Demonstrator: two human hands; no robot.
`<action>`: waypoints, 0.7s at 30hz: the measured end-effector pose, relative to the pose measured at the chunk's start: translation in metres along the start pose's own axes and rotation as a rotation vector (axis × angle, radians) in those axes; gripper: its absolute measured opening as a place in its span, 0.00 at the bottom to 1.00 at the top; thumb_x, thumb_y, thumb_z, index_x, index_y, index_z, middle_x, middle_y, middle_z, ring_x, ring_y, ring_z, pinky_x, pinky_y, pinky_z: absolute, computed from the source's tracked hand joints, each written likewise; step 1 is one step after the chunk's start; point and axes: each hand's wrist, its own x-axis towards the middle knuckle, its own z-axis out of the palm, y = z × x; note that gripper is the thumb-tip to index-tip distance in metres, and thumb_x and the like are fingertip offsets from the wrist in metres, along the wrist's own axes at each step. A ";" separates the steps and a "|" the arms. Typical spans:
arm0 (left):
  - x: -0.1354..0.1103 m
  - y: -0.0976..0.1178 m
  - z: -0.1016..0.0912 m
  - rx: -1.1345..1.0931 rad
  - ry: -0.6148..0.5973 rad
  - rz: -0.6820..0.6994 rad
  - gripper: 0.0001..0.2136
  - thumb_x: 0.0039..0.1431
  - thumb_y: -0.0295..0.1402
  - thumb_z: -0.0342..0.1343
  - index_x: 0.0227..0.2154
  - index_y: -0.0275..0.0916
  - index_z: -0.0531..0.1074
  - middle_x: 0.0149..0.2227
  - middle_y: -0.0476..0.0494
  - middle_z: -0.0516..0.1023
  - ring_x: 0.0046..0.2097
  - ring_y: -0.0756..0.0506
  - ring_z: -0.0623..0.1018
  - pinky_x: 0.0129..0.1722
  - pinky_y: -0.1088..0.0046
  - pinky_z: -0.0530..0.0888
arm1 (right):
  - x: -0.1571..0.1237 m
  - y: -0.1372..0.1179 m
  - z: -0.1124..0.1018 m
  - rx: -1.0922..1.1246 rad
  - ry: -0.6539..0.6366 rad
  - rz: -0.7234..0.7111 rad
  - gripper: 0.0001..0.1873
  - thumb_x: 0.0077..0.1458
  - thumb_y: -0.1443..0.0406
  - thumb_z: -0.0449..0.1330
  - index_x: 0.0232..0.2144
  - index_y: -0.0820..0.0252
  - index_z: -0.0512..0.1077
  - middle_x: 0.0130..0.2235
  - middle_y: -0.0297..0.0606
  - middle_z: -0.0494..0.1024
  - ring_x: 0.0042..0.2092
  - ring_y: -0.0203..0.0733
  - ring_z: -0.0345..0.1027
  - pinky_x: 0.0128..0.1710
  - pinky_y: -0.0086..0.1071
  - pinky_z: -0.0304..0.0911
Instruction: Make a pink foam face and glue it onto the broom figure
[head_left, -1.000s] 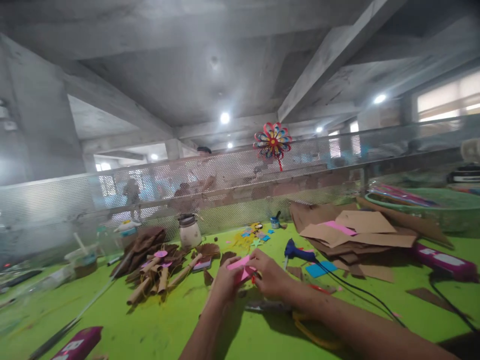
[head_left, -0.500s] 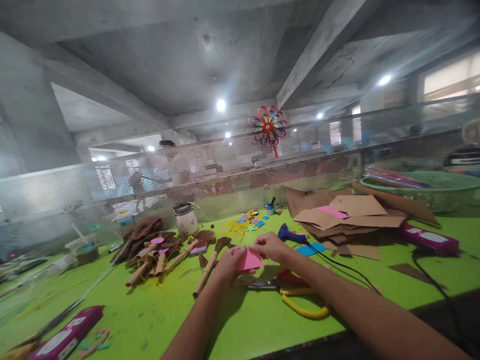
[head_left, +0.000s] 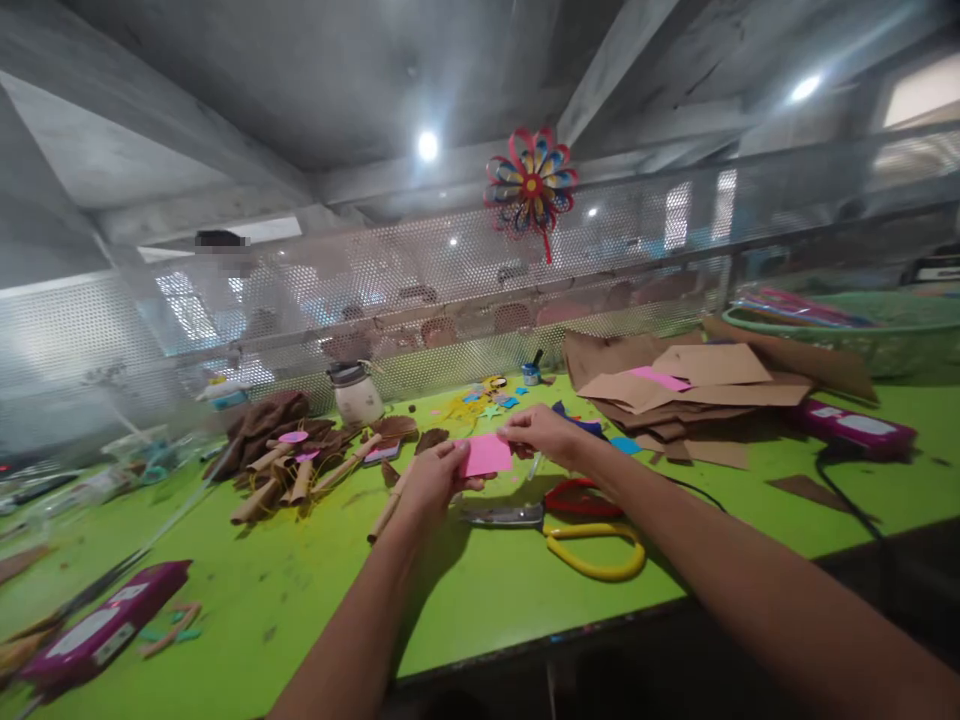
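A second ago, our pink paper [head_left: 487,456] looks creased and half hidden by fingers; now we have it flatter, its broad face showing. It sits between our hands, above the bench [head_left: 465,620]. Our left hand [head_left: 439,475] pinches the left side between thumb and fingers, and our right hand's [head_left: 544,432] grip pinches the upper right corner. The scissors [head_left: 529,515], mostly covered by our right forearm then, now show below our hands, unheld. We judge that we are handling the paper by fingers alone.
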 end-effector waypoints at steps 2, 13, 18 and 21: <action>-0.001 0.002 -0.003 0.008 -0.015 0.020 0.07 0.63 0.25 0.52 0.39 0.26 0.72 0.31 0.35 0.79 0.28 0.46 0.81 0.19 0.79 0.75 | -0.002 -0.002 -0.001 0.002 -0.037 0.003 0.14 0.41 0.57 0.66 0.20 0.64 0.72 0.17 0.30 0.69 0.20 0.30 0.58 0.22 0.27 0.51; -0.004 0.007 -0.002 -0.076 -0.103 0.033 0.20 0.68 0.41 0.44 0.43 0.26 0.71 0.32 0.32 0.81 0.32 0.42 0.82 0.22 0.74 0.78 | -0.004 -0.003 0.002 0.001 -0.012 -0.009 0.16 0.39 0.57 0.68 0.19 0.63 0.70 0.17 0.29 0.69 0.20 0.29 0.57 0.24 0.27 0.52; -0.001 0.006 -0.006 -0.160 -0.150 -0.022 0.24 0.67 0.47 0.43 0.44 0.27 0.72 0.31 0.33 0.80 0.33 0.41 0.82 0.24 0.69 0.80 | -0.003 0.001 0.002 -0.008 -0.007 0.001 0.17 0.40 0.55 0.68 0.16 0.63 0.69 0.15 0.30 0.69 0.19 0.30 0.57 0.22 0.27 0.52; 0.000 0.002 -0.005 -0.174 -0.129 -0.017 0.15 0.64 0.38 0.54 0.43 0.28 0.72 0.31 0.35 0.80 0.34 0.42 0.82 0.27 0.72 0.81 | -0.004 0.000 0.002 -0.020 -0.010 0.006 0.18 0.41 0.55 0.67 0.16 0.63 0.70 0.15 0.31 0.69 0.19 0.30 0.57 0.22 0.27 0.52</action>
